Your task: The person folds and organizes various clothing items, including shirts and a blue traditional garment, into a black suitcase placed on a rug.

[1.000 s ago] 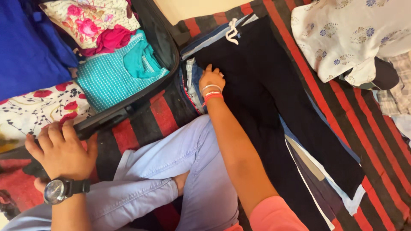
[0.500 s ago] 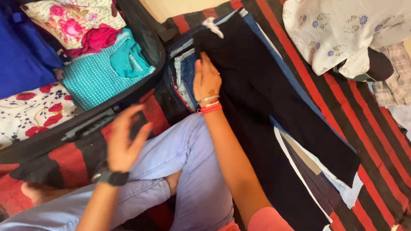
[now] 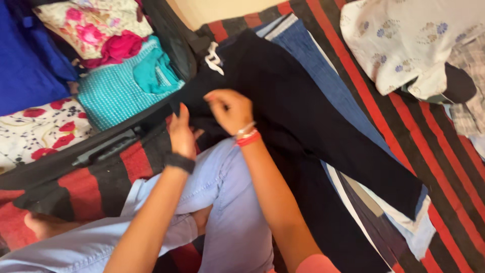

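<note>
Nearest you, your knees in pale blue trousers (image 3: 227,202) sit under both forearms. Just past them your left hand (image 3: 181,134), fingers pressed together and upright, touches the near edge of the black trousers (image 3: 303,126). Your right hand (image 3: 230,108), with bangles at the wrist, is curled over the same edge beside it; its fingers look to be pinching the dark cloth, though the blur keeps that from being sure.

The black trousers lie beyond your fingers, waist with its white drawstring (image 3: 214,58) toward the suitcase (image 3: 101,146), legs running off to your right. They top a stack, with jeans (image 3: 313,55) showing beyond.

Risk, as a judgement: the soft, limp knit could drag the layers beneath it if you pull from one edge, skewing the stack, and the drawstring could snag.

Left of your fingers, the hard-rimmed suitcase holds a teal dotted top (image 3: 113,86) and floral cloth (image 3: 86,23). Far right lies a white printed garment (image 3: 404,40) on the striped, coarse-looking blanket (image 3: 444,151).
</note>
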